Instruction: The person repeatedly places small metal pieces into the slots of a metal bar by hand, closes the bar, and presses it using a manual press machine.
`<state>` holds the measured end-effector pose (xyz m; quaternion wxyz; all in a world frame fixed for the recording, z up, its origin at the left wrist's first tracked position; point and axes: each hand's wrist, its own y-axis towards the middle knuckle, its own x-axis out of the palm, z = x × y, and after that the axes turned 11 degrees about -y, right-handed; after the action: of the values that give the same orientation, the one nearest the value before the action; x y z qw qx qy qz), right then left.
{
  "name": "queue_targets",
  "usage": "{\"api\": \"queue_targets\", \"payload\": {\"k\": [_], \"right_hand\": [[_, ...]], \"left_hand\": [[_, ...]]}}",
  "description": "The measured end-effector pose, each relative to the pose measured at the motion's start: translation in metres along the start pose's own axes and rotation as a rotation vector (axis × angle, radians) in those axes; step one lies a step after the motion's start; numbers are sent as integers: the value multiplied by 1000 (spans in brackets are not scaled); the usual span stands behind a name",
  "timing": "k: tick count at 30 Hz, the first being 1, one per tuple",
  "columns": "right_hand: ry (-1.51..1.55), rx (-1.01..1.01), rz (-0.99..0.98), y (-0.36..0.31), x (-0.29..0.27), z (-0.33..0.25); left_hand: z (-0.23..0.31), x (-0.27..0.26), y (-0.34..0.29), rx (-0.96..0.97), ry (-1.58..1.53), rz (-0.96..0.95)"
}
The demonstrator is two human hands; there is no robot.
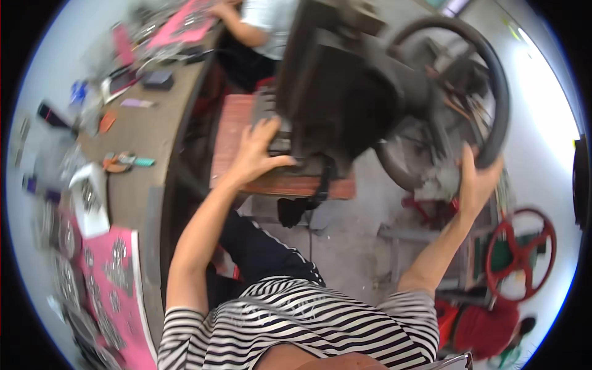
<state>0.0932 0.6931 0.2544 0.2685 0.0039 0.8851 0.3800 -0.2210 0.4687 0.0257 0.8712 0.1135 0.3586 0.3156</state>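
A large dark machine [345,92] stands in front of me on a reddish stand [231,135]. On its right side is a black handwheel [498,92]. My right hand [478,185] is closed round the lower right of the wheel's rim, its fingers partly hidden. My left hand [256,151] is at the machine's lower left edge, thumb and fingers spread apart beside small metal parts [280,145]. Whether it touches those parts I cannot tell; motion blurs the picture there. A black hanging piece [293,211] shows below the machine's front.
Along the left runs a workbench [139,135] with orange-and-teal pliers [126,161], a white box [89,200] of metal parts and pink sheets [132,308] bearing more parts. Another person [265,31] works beyond it. A red handwheel [521,254] stands at right, near a red stool-like thing [484,330].
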Motion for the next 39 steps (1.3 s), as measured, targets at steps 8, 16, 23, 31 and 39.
{"api": "queue_targets", "payload": {"k": [8, 16, 23, 31, 39], "right_hand": [[-218, -318, -6, 122, -11, -49], [-288, -227, -252, 149, -15, -89], [-246, -169, -287, 143, -16, -97], [-267, -1042, 608, 105, 27, -73], [458, -1138, -757, -166, 174, -125]], "left_hand": [[-68, -16, 58, -56, -670, 230], [-34, -39, 81, -35, -484, -174], [-13, -44, 53, 11, -284, -81], [16, -31, -7, 157, 109, 218], [59, -93, -163, -65, 311, 572]]}}
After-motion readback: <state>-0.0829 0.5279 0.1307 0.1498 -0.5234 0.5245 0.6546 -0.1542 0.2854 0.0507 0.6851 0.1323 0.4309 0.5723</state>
